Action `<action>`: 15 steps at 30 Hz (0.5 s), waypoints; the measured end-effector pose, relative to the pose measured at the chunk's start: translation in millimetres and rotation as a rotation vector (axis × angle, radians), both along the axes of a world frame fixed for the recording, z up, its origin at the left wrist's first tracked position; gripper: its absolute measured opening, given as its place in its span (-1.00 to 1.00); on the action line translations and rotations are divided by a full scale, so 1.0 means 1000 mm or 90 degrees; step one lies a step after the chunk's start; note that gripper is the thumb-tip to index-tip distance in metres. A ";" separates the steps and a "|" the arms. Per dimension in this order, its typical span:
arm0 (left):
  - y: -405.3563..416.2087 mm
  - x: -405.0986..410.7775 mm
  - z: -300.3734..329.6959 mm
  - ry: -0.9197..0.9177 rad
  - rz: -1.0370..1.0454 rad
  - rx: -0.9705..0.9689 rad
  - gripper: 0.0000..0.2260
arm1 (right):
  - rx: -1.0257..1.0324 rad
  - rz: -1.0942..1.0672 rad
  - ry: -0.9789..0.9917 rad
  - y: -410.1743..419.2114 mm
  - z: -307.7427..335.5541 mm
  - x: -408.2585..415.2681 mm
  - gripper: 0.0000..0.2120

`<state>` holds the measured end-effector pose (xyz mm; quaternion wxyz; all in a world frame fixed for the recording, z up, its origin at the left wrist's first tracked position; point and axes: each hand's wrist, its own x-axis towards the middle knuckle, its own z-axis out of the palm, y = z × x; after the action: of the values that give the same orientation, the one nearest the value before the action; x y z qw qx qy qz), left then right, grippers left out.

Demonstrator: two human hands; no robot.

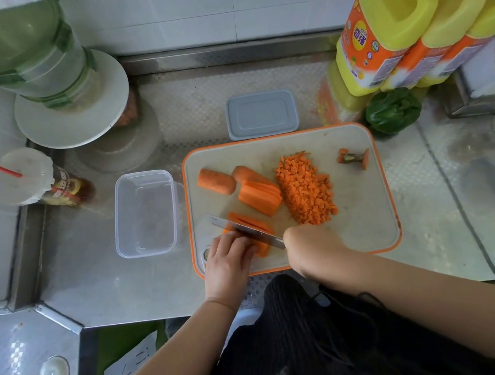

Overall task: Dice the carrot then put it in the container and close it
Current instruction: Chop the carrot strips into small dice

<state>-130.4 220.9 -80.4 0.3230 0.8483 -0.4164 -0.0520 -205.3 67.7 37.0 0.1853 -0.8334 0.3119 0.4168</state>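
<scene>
On the orange-rimmed cutting board (358,228) my left hand (229,259) presses down on a stack of carrot slabs (250,224). My right hand (311,243) grips the handle of a knife (239,227) whose blade lies across those slabs. Farther back on the board lie a second stack of slabs (260,196), two uncut carrot chunks (215,180), a heap of diced carrot (305,188) and the carrot's cut-off end (354,157). The clear plastic container (144,214) stands open and empty left of the board. Its grey lid (261,114) lies behind the board.
Yellow bottles (401,23) and a green pepper (392,111) stand at the back right. At the back left are a tall green-banded jar on a white plate (74,113) and a cup with a red straw (26,175). A cable (469,218) crosses the steel counter on the right.
</scene>
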 end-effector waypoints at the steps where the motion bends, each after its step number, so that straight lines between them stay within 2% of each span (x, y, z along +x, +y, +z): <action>1: 0.000 0.000 0.000 0.003 0.001 0.001 -0.79 | -0.001 -0.001 0.007 0.000 0.001 0.003 -0.74; 8: -0.002 -0.001 0.001 0.009 0.016 -0.018 -0.78 | -0.022 0.014 -0.012 0.004 -0.004 0.006 -0.80; 11: -0.002 -0.001 0.001 0.001 0.013 -0.026 -0.78 | -0.016 0.013 -0.059 0.006 -0.013 -0.004 -0.68; 15: 0.000 -0.001 0.001 -0.009 0.008 -0.027 -0.78 | -0.009 0.025 -0.083 0.008 -0.024 -0.012 -0.67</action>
<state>-131.4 220.9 -79.6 0.3379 0.8444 -0.4143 -0.0351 -217.1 76.1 13.2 0.1911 -0.8660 0.2857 0.3632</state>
